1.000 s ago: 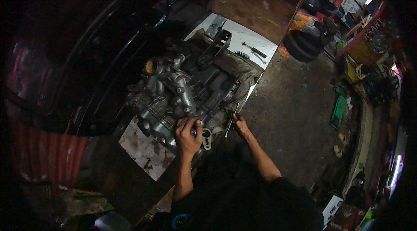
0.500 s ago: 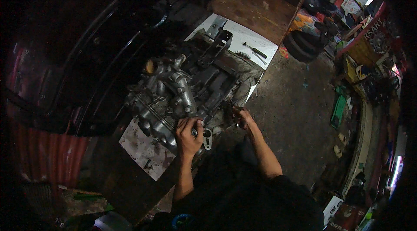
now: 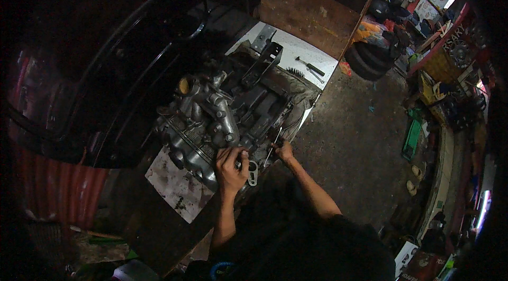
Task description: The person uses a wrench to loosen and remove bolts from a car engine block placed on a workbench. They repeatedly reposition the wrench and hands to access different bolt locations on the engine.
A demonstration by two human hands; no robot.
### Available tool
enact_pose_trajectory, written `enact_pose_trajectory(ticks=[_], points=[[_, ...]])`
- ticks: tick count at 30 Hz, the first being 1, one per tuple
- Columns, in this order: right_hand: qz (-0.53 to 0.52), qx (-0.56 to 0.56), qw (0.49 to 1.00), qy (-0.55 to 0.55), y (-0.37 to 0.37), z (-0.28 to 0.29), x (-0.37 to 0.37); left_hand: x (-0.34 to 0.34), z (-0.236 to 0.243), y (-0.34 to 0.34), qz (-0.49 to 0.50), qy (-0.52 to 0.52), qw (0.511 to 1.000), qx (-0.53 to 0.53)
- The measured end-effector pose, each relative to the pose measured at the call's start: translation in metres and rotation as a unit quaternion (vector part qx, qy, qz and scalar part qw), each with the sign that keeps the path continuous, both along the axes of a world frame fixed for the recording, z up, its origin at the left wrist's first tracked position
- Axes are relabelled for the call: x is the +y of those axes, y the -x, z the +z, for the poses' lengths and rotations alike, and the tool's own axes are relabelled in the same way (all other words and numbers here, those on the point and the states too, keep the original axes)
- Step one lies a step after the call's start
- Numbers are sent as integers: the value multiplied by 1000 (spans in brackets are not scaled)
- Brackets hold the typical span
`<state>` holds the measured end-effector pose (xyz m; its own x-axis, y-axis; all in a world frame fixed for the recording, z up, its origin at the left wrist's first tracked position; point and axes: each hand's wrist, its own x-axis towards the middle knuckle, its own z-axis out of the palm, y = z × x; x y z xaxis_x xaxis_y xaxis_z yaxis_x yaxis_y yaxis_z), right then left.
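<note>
A greasy metal engine [image 3: 222, 117] lies on a white board, its near edge toward me. My left hand [image 3: 231, 169] is on that near edge, fingers curled around a part I cannot make out. Just right of it a flat metal bracket with holes [image 3: 253, 173] sticks out from the engine. My right hand [image 3: 284, 151] is closed on a thin, shiny wrench [image 3: 273, 149] at the engine's right near corner. The wrench slants from upper right to lower left; its ends are too small to tell apart.
On the white board [image 3: 304, 48] beyond the engine lie a black-handled tool [image 3: 309, 65] and a small brush [image 3: 295, 72]. A brown wooden panel [image 3: 307, 8] stands behind. Dark tyres [image 3: 369, 61] and a green object [image 3: 411, 135] are on the floor at right.
My right hand has moved slightly left and down, and the wrench in it now shows clearly. The left hand has stayed at the same place on the engine.
</note>
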<state>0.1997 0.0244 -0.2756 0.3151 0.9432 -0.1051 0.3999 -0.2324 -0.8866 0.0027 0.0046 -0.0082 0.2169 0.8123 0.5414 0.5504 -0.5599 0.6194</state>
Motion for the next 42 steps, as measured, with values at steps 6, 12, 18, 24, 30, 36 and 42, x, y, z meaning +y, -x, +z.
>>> enact_pose_trajectory(ticks=[6, 12, 18, 24, 30, 36, 42], points=[[-11, 54, 998, 9, 5, 3, -7, -4, 3, 3, 18, 20, 999, -17], [-39, 330, 943, -23, -14, 8, -31, -1, -3, 3, 12, 18, 1000, -21], [56, 455, 885, 85, -40, 24, -20, -1, 2, 1, 12, 16, 1000, -23], [13, 586, 803, 107, -58, 29, -7, 0, 3, 2, 5, 17, 1000, -19], [-46, 512, 827, 227, -79, 42, 8, 0, -2, 3, 9, 4, 1000, -14], [9, 547, 804, 235, -89, 19, 18, 0, -3, 3, 6, 13, 999, -34], [40, 445, 861, 243, -94, 55, 20, -1, -2, 4, 9, 11, 1000, -20]])
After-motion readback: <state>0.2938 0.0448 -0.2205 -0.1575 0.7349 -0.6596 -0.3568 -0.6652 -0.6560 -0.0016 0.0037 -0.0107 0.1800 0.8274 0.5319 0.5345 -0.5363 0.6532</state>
